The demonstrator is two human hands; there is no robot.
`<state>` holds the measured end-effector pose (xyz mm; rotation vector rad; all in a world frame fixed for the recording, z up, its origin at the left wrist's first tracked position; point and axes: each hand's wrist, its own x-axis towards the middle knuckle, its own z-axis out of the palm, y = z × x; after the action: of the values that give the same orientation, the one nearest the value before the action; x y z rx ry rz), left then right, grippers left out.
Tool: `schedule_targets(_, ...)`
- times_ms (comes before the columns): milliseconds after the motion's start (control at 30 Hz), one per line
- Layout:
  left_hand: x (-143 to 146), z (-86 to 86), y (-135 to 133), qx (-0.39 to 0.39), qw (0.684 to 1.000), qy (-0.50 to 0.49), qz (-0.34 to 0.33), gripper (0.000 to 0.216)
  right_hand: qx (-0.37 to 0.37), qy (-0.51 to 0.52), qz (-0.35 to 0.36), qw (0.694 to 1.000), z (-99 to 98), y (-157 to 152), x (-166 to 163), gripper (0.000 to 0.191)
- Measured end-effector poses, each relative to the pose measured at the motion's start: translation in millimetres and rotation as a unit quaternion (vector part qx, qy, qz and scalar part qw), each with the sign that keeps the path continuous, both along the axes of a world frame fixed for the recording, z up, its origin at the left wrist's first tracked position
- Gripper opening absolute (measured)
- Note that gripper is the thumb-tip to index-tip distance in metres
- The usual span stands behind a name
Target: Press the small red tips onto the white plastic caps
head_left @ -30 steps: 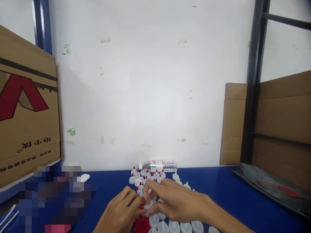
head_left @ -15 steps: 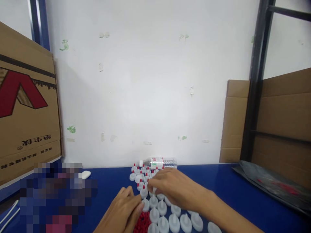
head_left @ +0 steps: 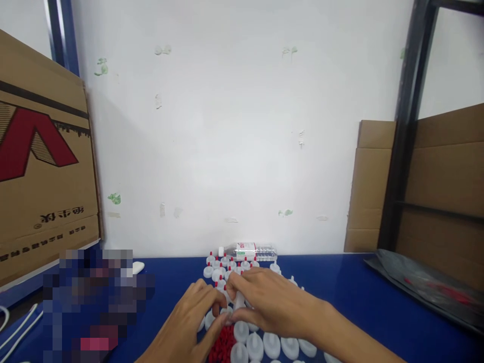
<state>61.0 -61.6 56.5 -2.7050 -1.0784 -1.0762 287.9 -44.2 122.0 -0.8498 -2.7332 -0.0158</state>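
My left hand (head_left: 189,322) and my right hand (head_left: 264,300) meet over a blue table (head_left: 351,297), fingers curled together around a small white cap (head_left: 239,301). Below them lie rows of white caps (head_left: 272,345) without red tips and a pile of small red pieces (head_left: 223,345). Beyond the hands stand several white caps with red tips (head_left: 219,267). What exactly the left fingers pinch is hidden.
A clear water bottle (head_left: 247,250) lies against the white wall. A cardboard box (head_left: 41,166) stands at the left, more cardboard (head_left: 442,186) and a dark metal post (head_left: 406,126) at the right. A dark plastic bag (head_left: 427,285) lies at the right; a blurred patch at the left.
My right hand drew back from the red-tipped caps to meet the left hand, and both now close on a white cap. The view shifted slightly.
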Motion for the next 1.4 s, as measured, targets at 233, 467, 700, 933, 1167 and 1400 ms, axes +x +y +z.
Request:
schedule_targets(233, -2.1, 1.3, 3.5, -0.037, 0.998, -0.026, 0.044, 0.018, -0.022, 0.048, 0.037, 0.998, -6.3, -5.8, -6.3, 0.023)
schedule_targets(467, -14.6, 8.0, 1.9, -0.022, 0.999, 0.026, 0.022, 0.031, -0.006, 0.077, 0.048, 0.996, 7.9, -7.1, 2.6, 0.016)
schedule_targets(700, -26.3, 12.9, -2.2, -0.017, 0.944, 0.284, 0.166, 0.028, 0.081, 0.056, -0.088, 0.991, 6.4, 21.9, 17.1, 0.009)
schedule_targets(933, -21.2, 3.0, -0.9, -0.063, 0.931, 0.318, 0.166, 0.025, 0.041, -0.026, -0.144, 0.988, -17.2, 52.0, 30.7, 0.022)
schedule_targets(1167, -27.3, 9.6, 6.3, 0.018, 0.956, 0.262, 0.133, 0.044, -0.018, -0.06, -0.193, 0.979, -18.9, 58.9, 36.6, 0.026)
schedule_targets(1400, -25.5, 15.9, 8.6, 0.113, 0.972, 0.186, 0.092, 0.042, -0.049, -0.057, -0.21, 0.975, -27.9, 61.6, 37.8, 0.006)
